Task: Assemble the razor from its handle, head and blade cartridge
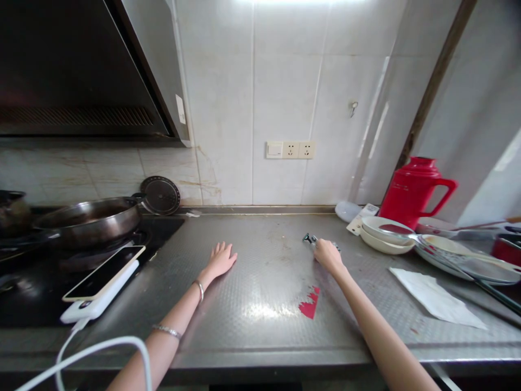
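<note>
My left hand [221,259] lies on the steel counter [252,326] with its fingers spread and nothing in it. Further right, my right hand [326,254] is closed around a small razor-like tool [308,238], whose dark head sticks out to the left of the fingers. Part of its handle shows on the right side of the hand. A torn red piece [310,304] lies flat on the counter, nearer the front edge than my right hand.
At left are a stove with a steel pan [91,222], a phone [103,273] and a cabled white power bank [100,304]. Stacked bowls [385,239], plates, a red thermos [411,193] and a white napkin [435,297] stand or lie at right.
</note>
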A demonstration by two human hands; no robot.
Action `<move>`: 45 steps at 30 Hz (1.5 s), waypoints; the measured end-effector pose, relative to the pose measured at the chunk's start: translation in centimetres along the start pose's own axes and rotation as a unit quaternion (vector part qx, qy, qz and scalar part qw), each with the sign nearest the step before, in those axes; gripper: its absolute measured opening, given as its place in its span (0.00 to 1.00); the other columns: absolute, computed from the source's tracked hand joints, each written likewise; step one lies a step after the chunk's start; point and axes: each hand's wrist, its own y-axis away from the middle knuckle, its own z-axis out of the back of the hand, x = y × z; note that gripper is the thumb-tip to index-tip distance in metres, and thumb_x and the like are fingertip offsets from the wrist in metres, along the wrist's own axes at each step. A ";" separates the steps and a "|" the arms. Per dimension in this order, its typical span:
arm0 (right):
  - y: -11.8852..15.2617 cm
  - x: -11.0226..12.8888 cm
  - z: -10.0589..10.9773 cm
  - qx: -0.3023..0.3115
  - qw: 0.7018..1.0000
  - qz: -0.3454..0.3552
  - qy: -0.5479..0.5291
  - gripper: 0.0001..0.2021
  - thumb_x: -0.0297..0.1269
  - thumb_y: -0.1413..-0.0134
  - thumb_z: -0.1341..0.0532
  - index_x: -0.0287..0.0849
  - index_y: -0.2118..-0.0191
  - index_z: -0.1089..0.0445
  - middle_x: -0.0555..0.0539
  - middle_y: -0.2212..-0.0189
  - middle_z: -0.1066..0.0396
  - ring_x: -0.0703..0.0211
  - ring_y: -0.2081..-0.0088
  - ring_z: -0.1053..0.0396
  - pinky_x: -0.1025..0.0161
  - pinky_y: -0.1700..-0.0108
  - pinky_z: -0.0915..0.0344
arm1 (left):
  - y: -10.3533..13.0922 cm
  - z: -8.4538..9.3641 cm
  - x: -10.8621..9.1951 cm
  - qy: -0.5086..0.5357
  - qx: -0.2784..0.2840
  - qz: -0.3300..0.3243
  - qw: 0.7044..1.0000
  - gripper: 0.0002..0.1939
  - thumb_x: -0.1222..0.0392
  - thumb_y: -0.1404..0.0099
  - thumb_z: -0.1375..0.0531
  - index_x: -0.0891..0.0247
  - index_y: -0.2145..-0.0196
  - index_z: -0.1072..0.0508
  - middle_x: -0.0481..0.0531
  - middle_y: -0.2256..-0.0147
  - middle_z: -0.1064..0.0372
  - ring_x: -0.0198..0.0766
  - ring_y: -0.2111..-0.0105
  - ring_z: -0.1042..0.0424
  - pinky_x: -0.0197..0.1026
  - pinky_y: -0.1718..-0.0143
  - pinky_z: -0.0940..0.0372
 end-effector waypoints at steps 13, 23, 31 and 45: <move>0.8 8.8 2.0 -0.059 0.983 0.113 -0.131 0.13 0.30 0.47 0.48 0.39 0.62 0.26 0.41 0.65 0.29 0.59 0.63 0.33 0.69 0.63 0.45 | -4.1 0.9 -6.3 0.379 -0.130 -0.056 0.914 0.17 0.52 0.43 0.46 0.66 0.76 0.25 0.54 0.73 0.26 0.40 0.70 0.29 0.37 0.68 0.38; 3.2 12.8 1.8 -0.066 0.972 0.161 -0.158 0.11 0.33 0.43 0.48 0.41 0.61 0.28 0.43 0.64 0.31 0.60 0.64 0.33 0.69 0.63 0.44 | -4.4 -0.2 -11.0 0.538 -0.032 0.024 0.842 0.21 0.45 0.47 0.43 0.69 0.79 0.28 0.52 0.79 0.32 0.31 0.81 0.36 0.32 0.81 0.44; 3.6 13.0 1.4 -0.064 0.954 0.199 -0.215 0.15 0.43 0.42 0.48 0.41 0.63 0.27 0.45 0.69 0.29 0.61 0.68 0.33 0.69 0.65 0.44 | -4.3 0.3 -9.1 0.489 -0.009 0.012 0.872 0.17 0.53 0.46 0.45 0.67 0.84 0.33 0.46 0.85 0.40 0.28 0.84 0.42 0.32 0.82 0.47; 1.7 9.7 0.1 -0.070 0.969 0.128 -0.198 0.24 0.46 0.39 0.55 0.40 0.78 0.32 0.44 0.81 0.31 0.64 0.79 0.40 0.67 0.75 0.53 | -4.2 1.2 -7.6 0.119 0.073 -0.038 0.990 0.16 0.59 0.40 0.50 0.69 0.77 0.27 0.55 0.80 0.31 0.37 0.77 0.32 0.35 0.76 0.45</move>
